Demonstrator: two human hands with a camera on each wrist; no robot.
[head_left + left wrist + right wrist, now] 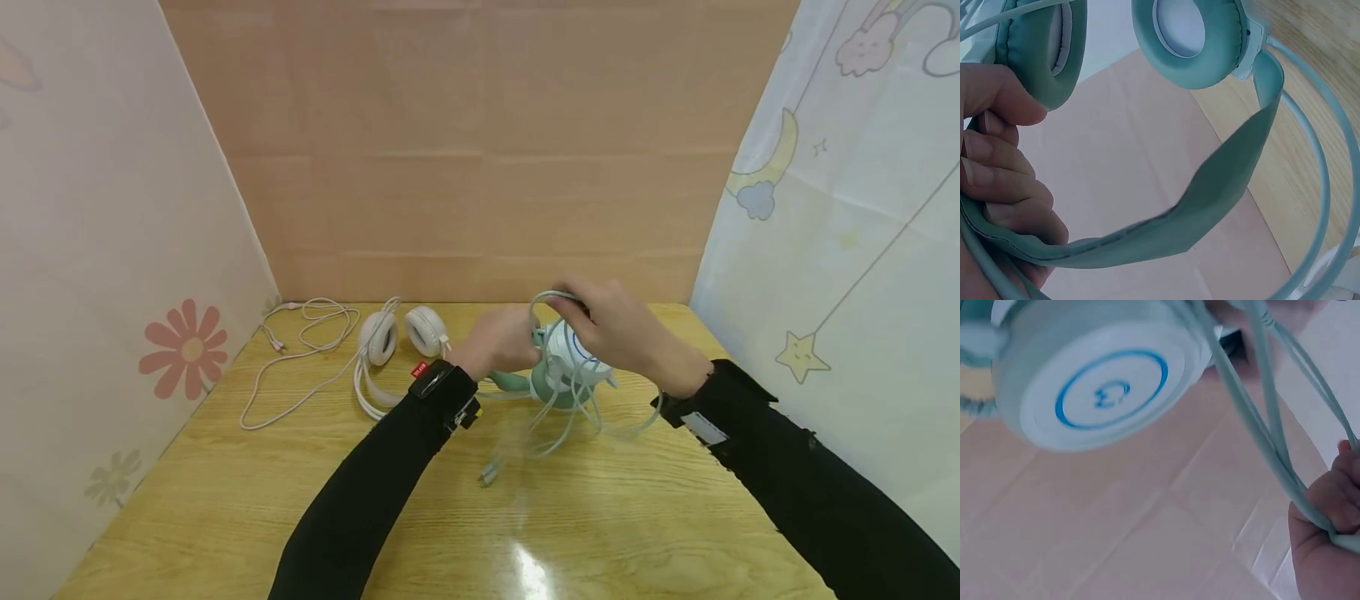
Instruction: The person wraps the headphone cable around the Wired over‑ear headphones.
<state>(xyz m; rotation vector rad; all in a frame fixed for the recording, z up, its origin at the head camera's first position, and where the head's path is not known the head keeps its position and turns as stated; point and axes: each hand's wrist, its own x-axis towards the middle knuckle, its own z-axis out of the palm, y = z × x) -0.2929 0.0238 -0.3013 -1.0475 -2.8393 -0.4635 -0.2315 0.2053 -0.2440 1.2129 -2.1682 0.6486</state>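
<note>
A pair of mint-green headphones [564, 350] is held up over the table. My left hand [504, 337] grips it by one side, the fingers curled round the padded headband [1229, 178] in the left wrist view, near one ear cup. A white ear cup face with a blue ring logo [1110, 394] shows in the right wrist view. Higher and to the right, my right hand [611, 321] holds several strands of the pale green cable [1244, 406] in curled fingers. Loose loops of it hang beside the ear cups, and its plug end [488, 475] dangles towards the front.
White headphones [426, 332] with a red tag [420, 368] rest on the wooden table [225, 500] to the left. Their white cable [258, 392] spreads in loops farther left. A brown backdrop [480, 150] and printed side panels [825, 250] border the table.
</note>
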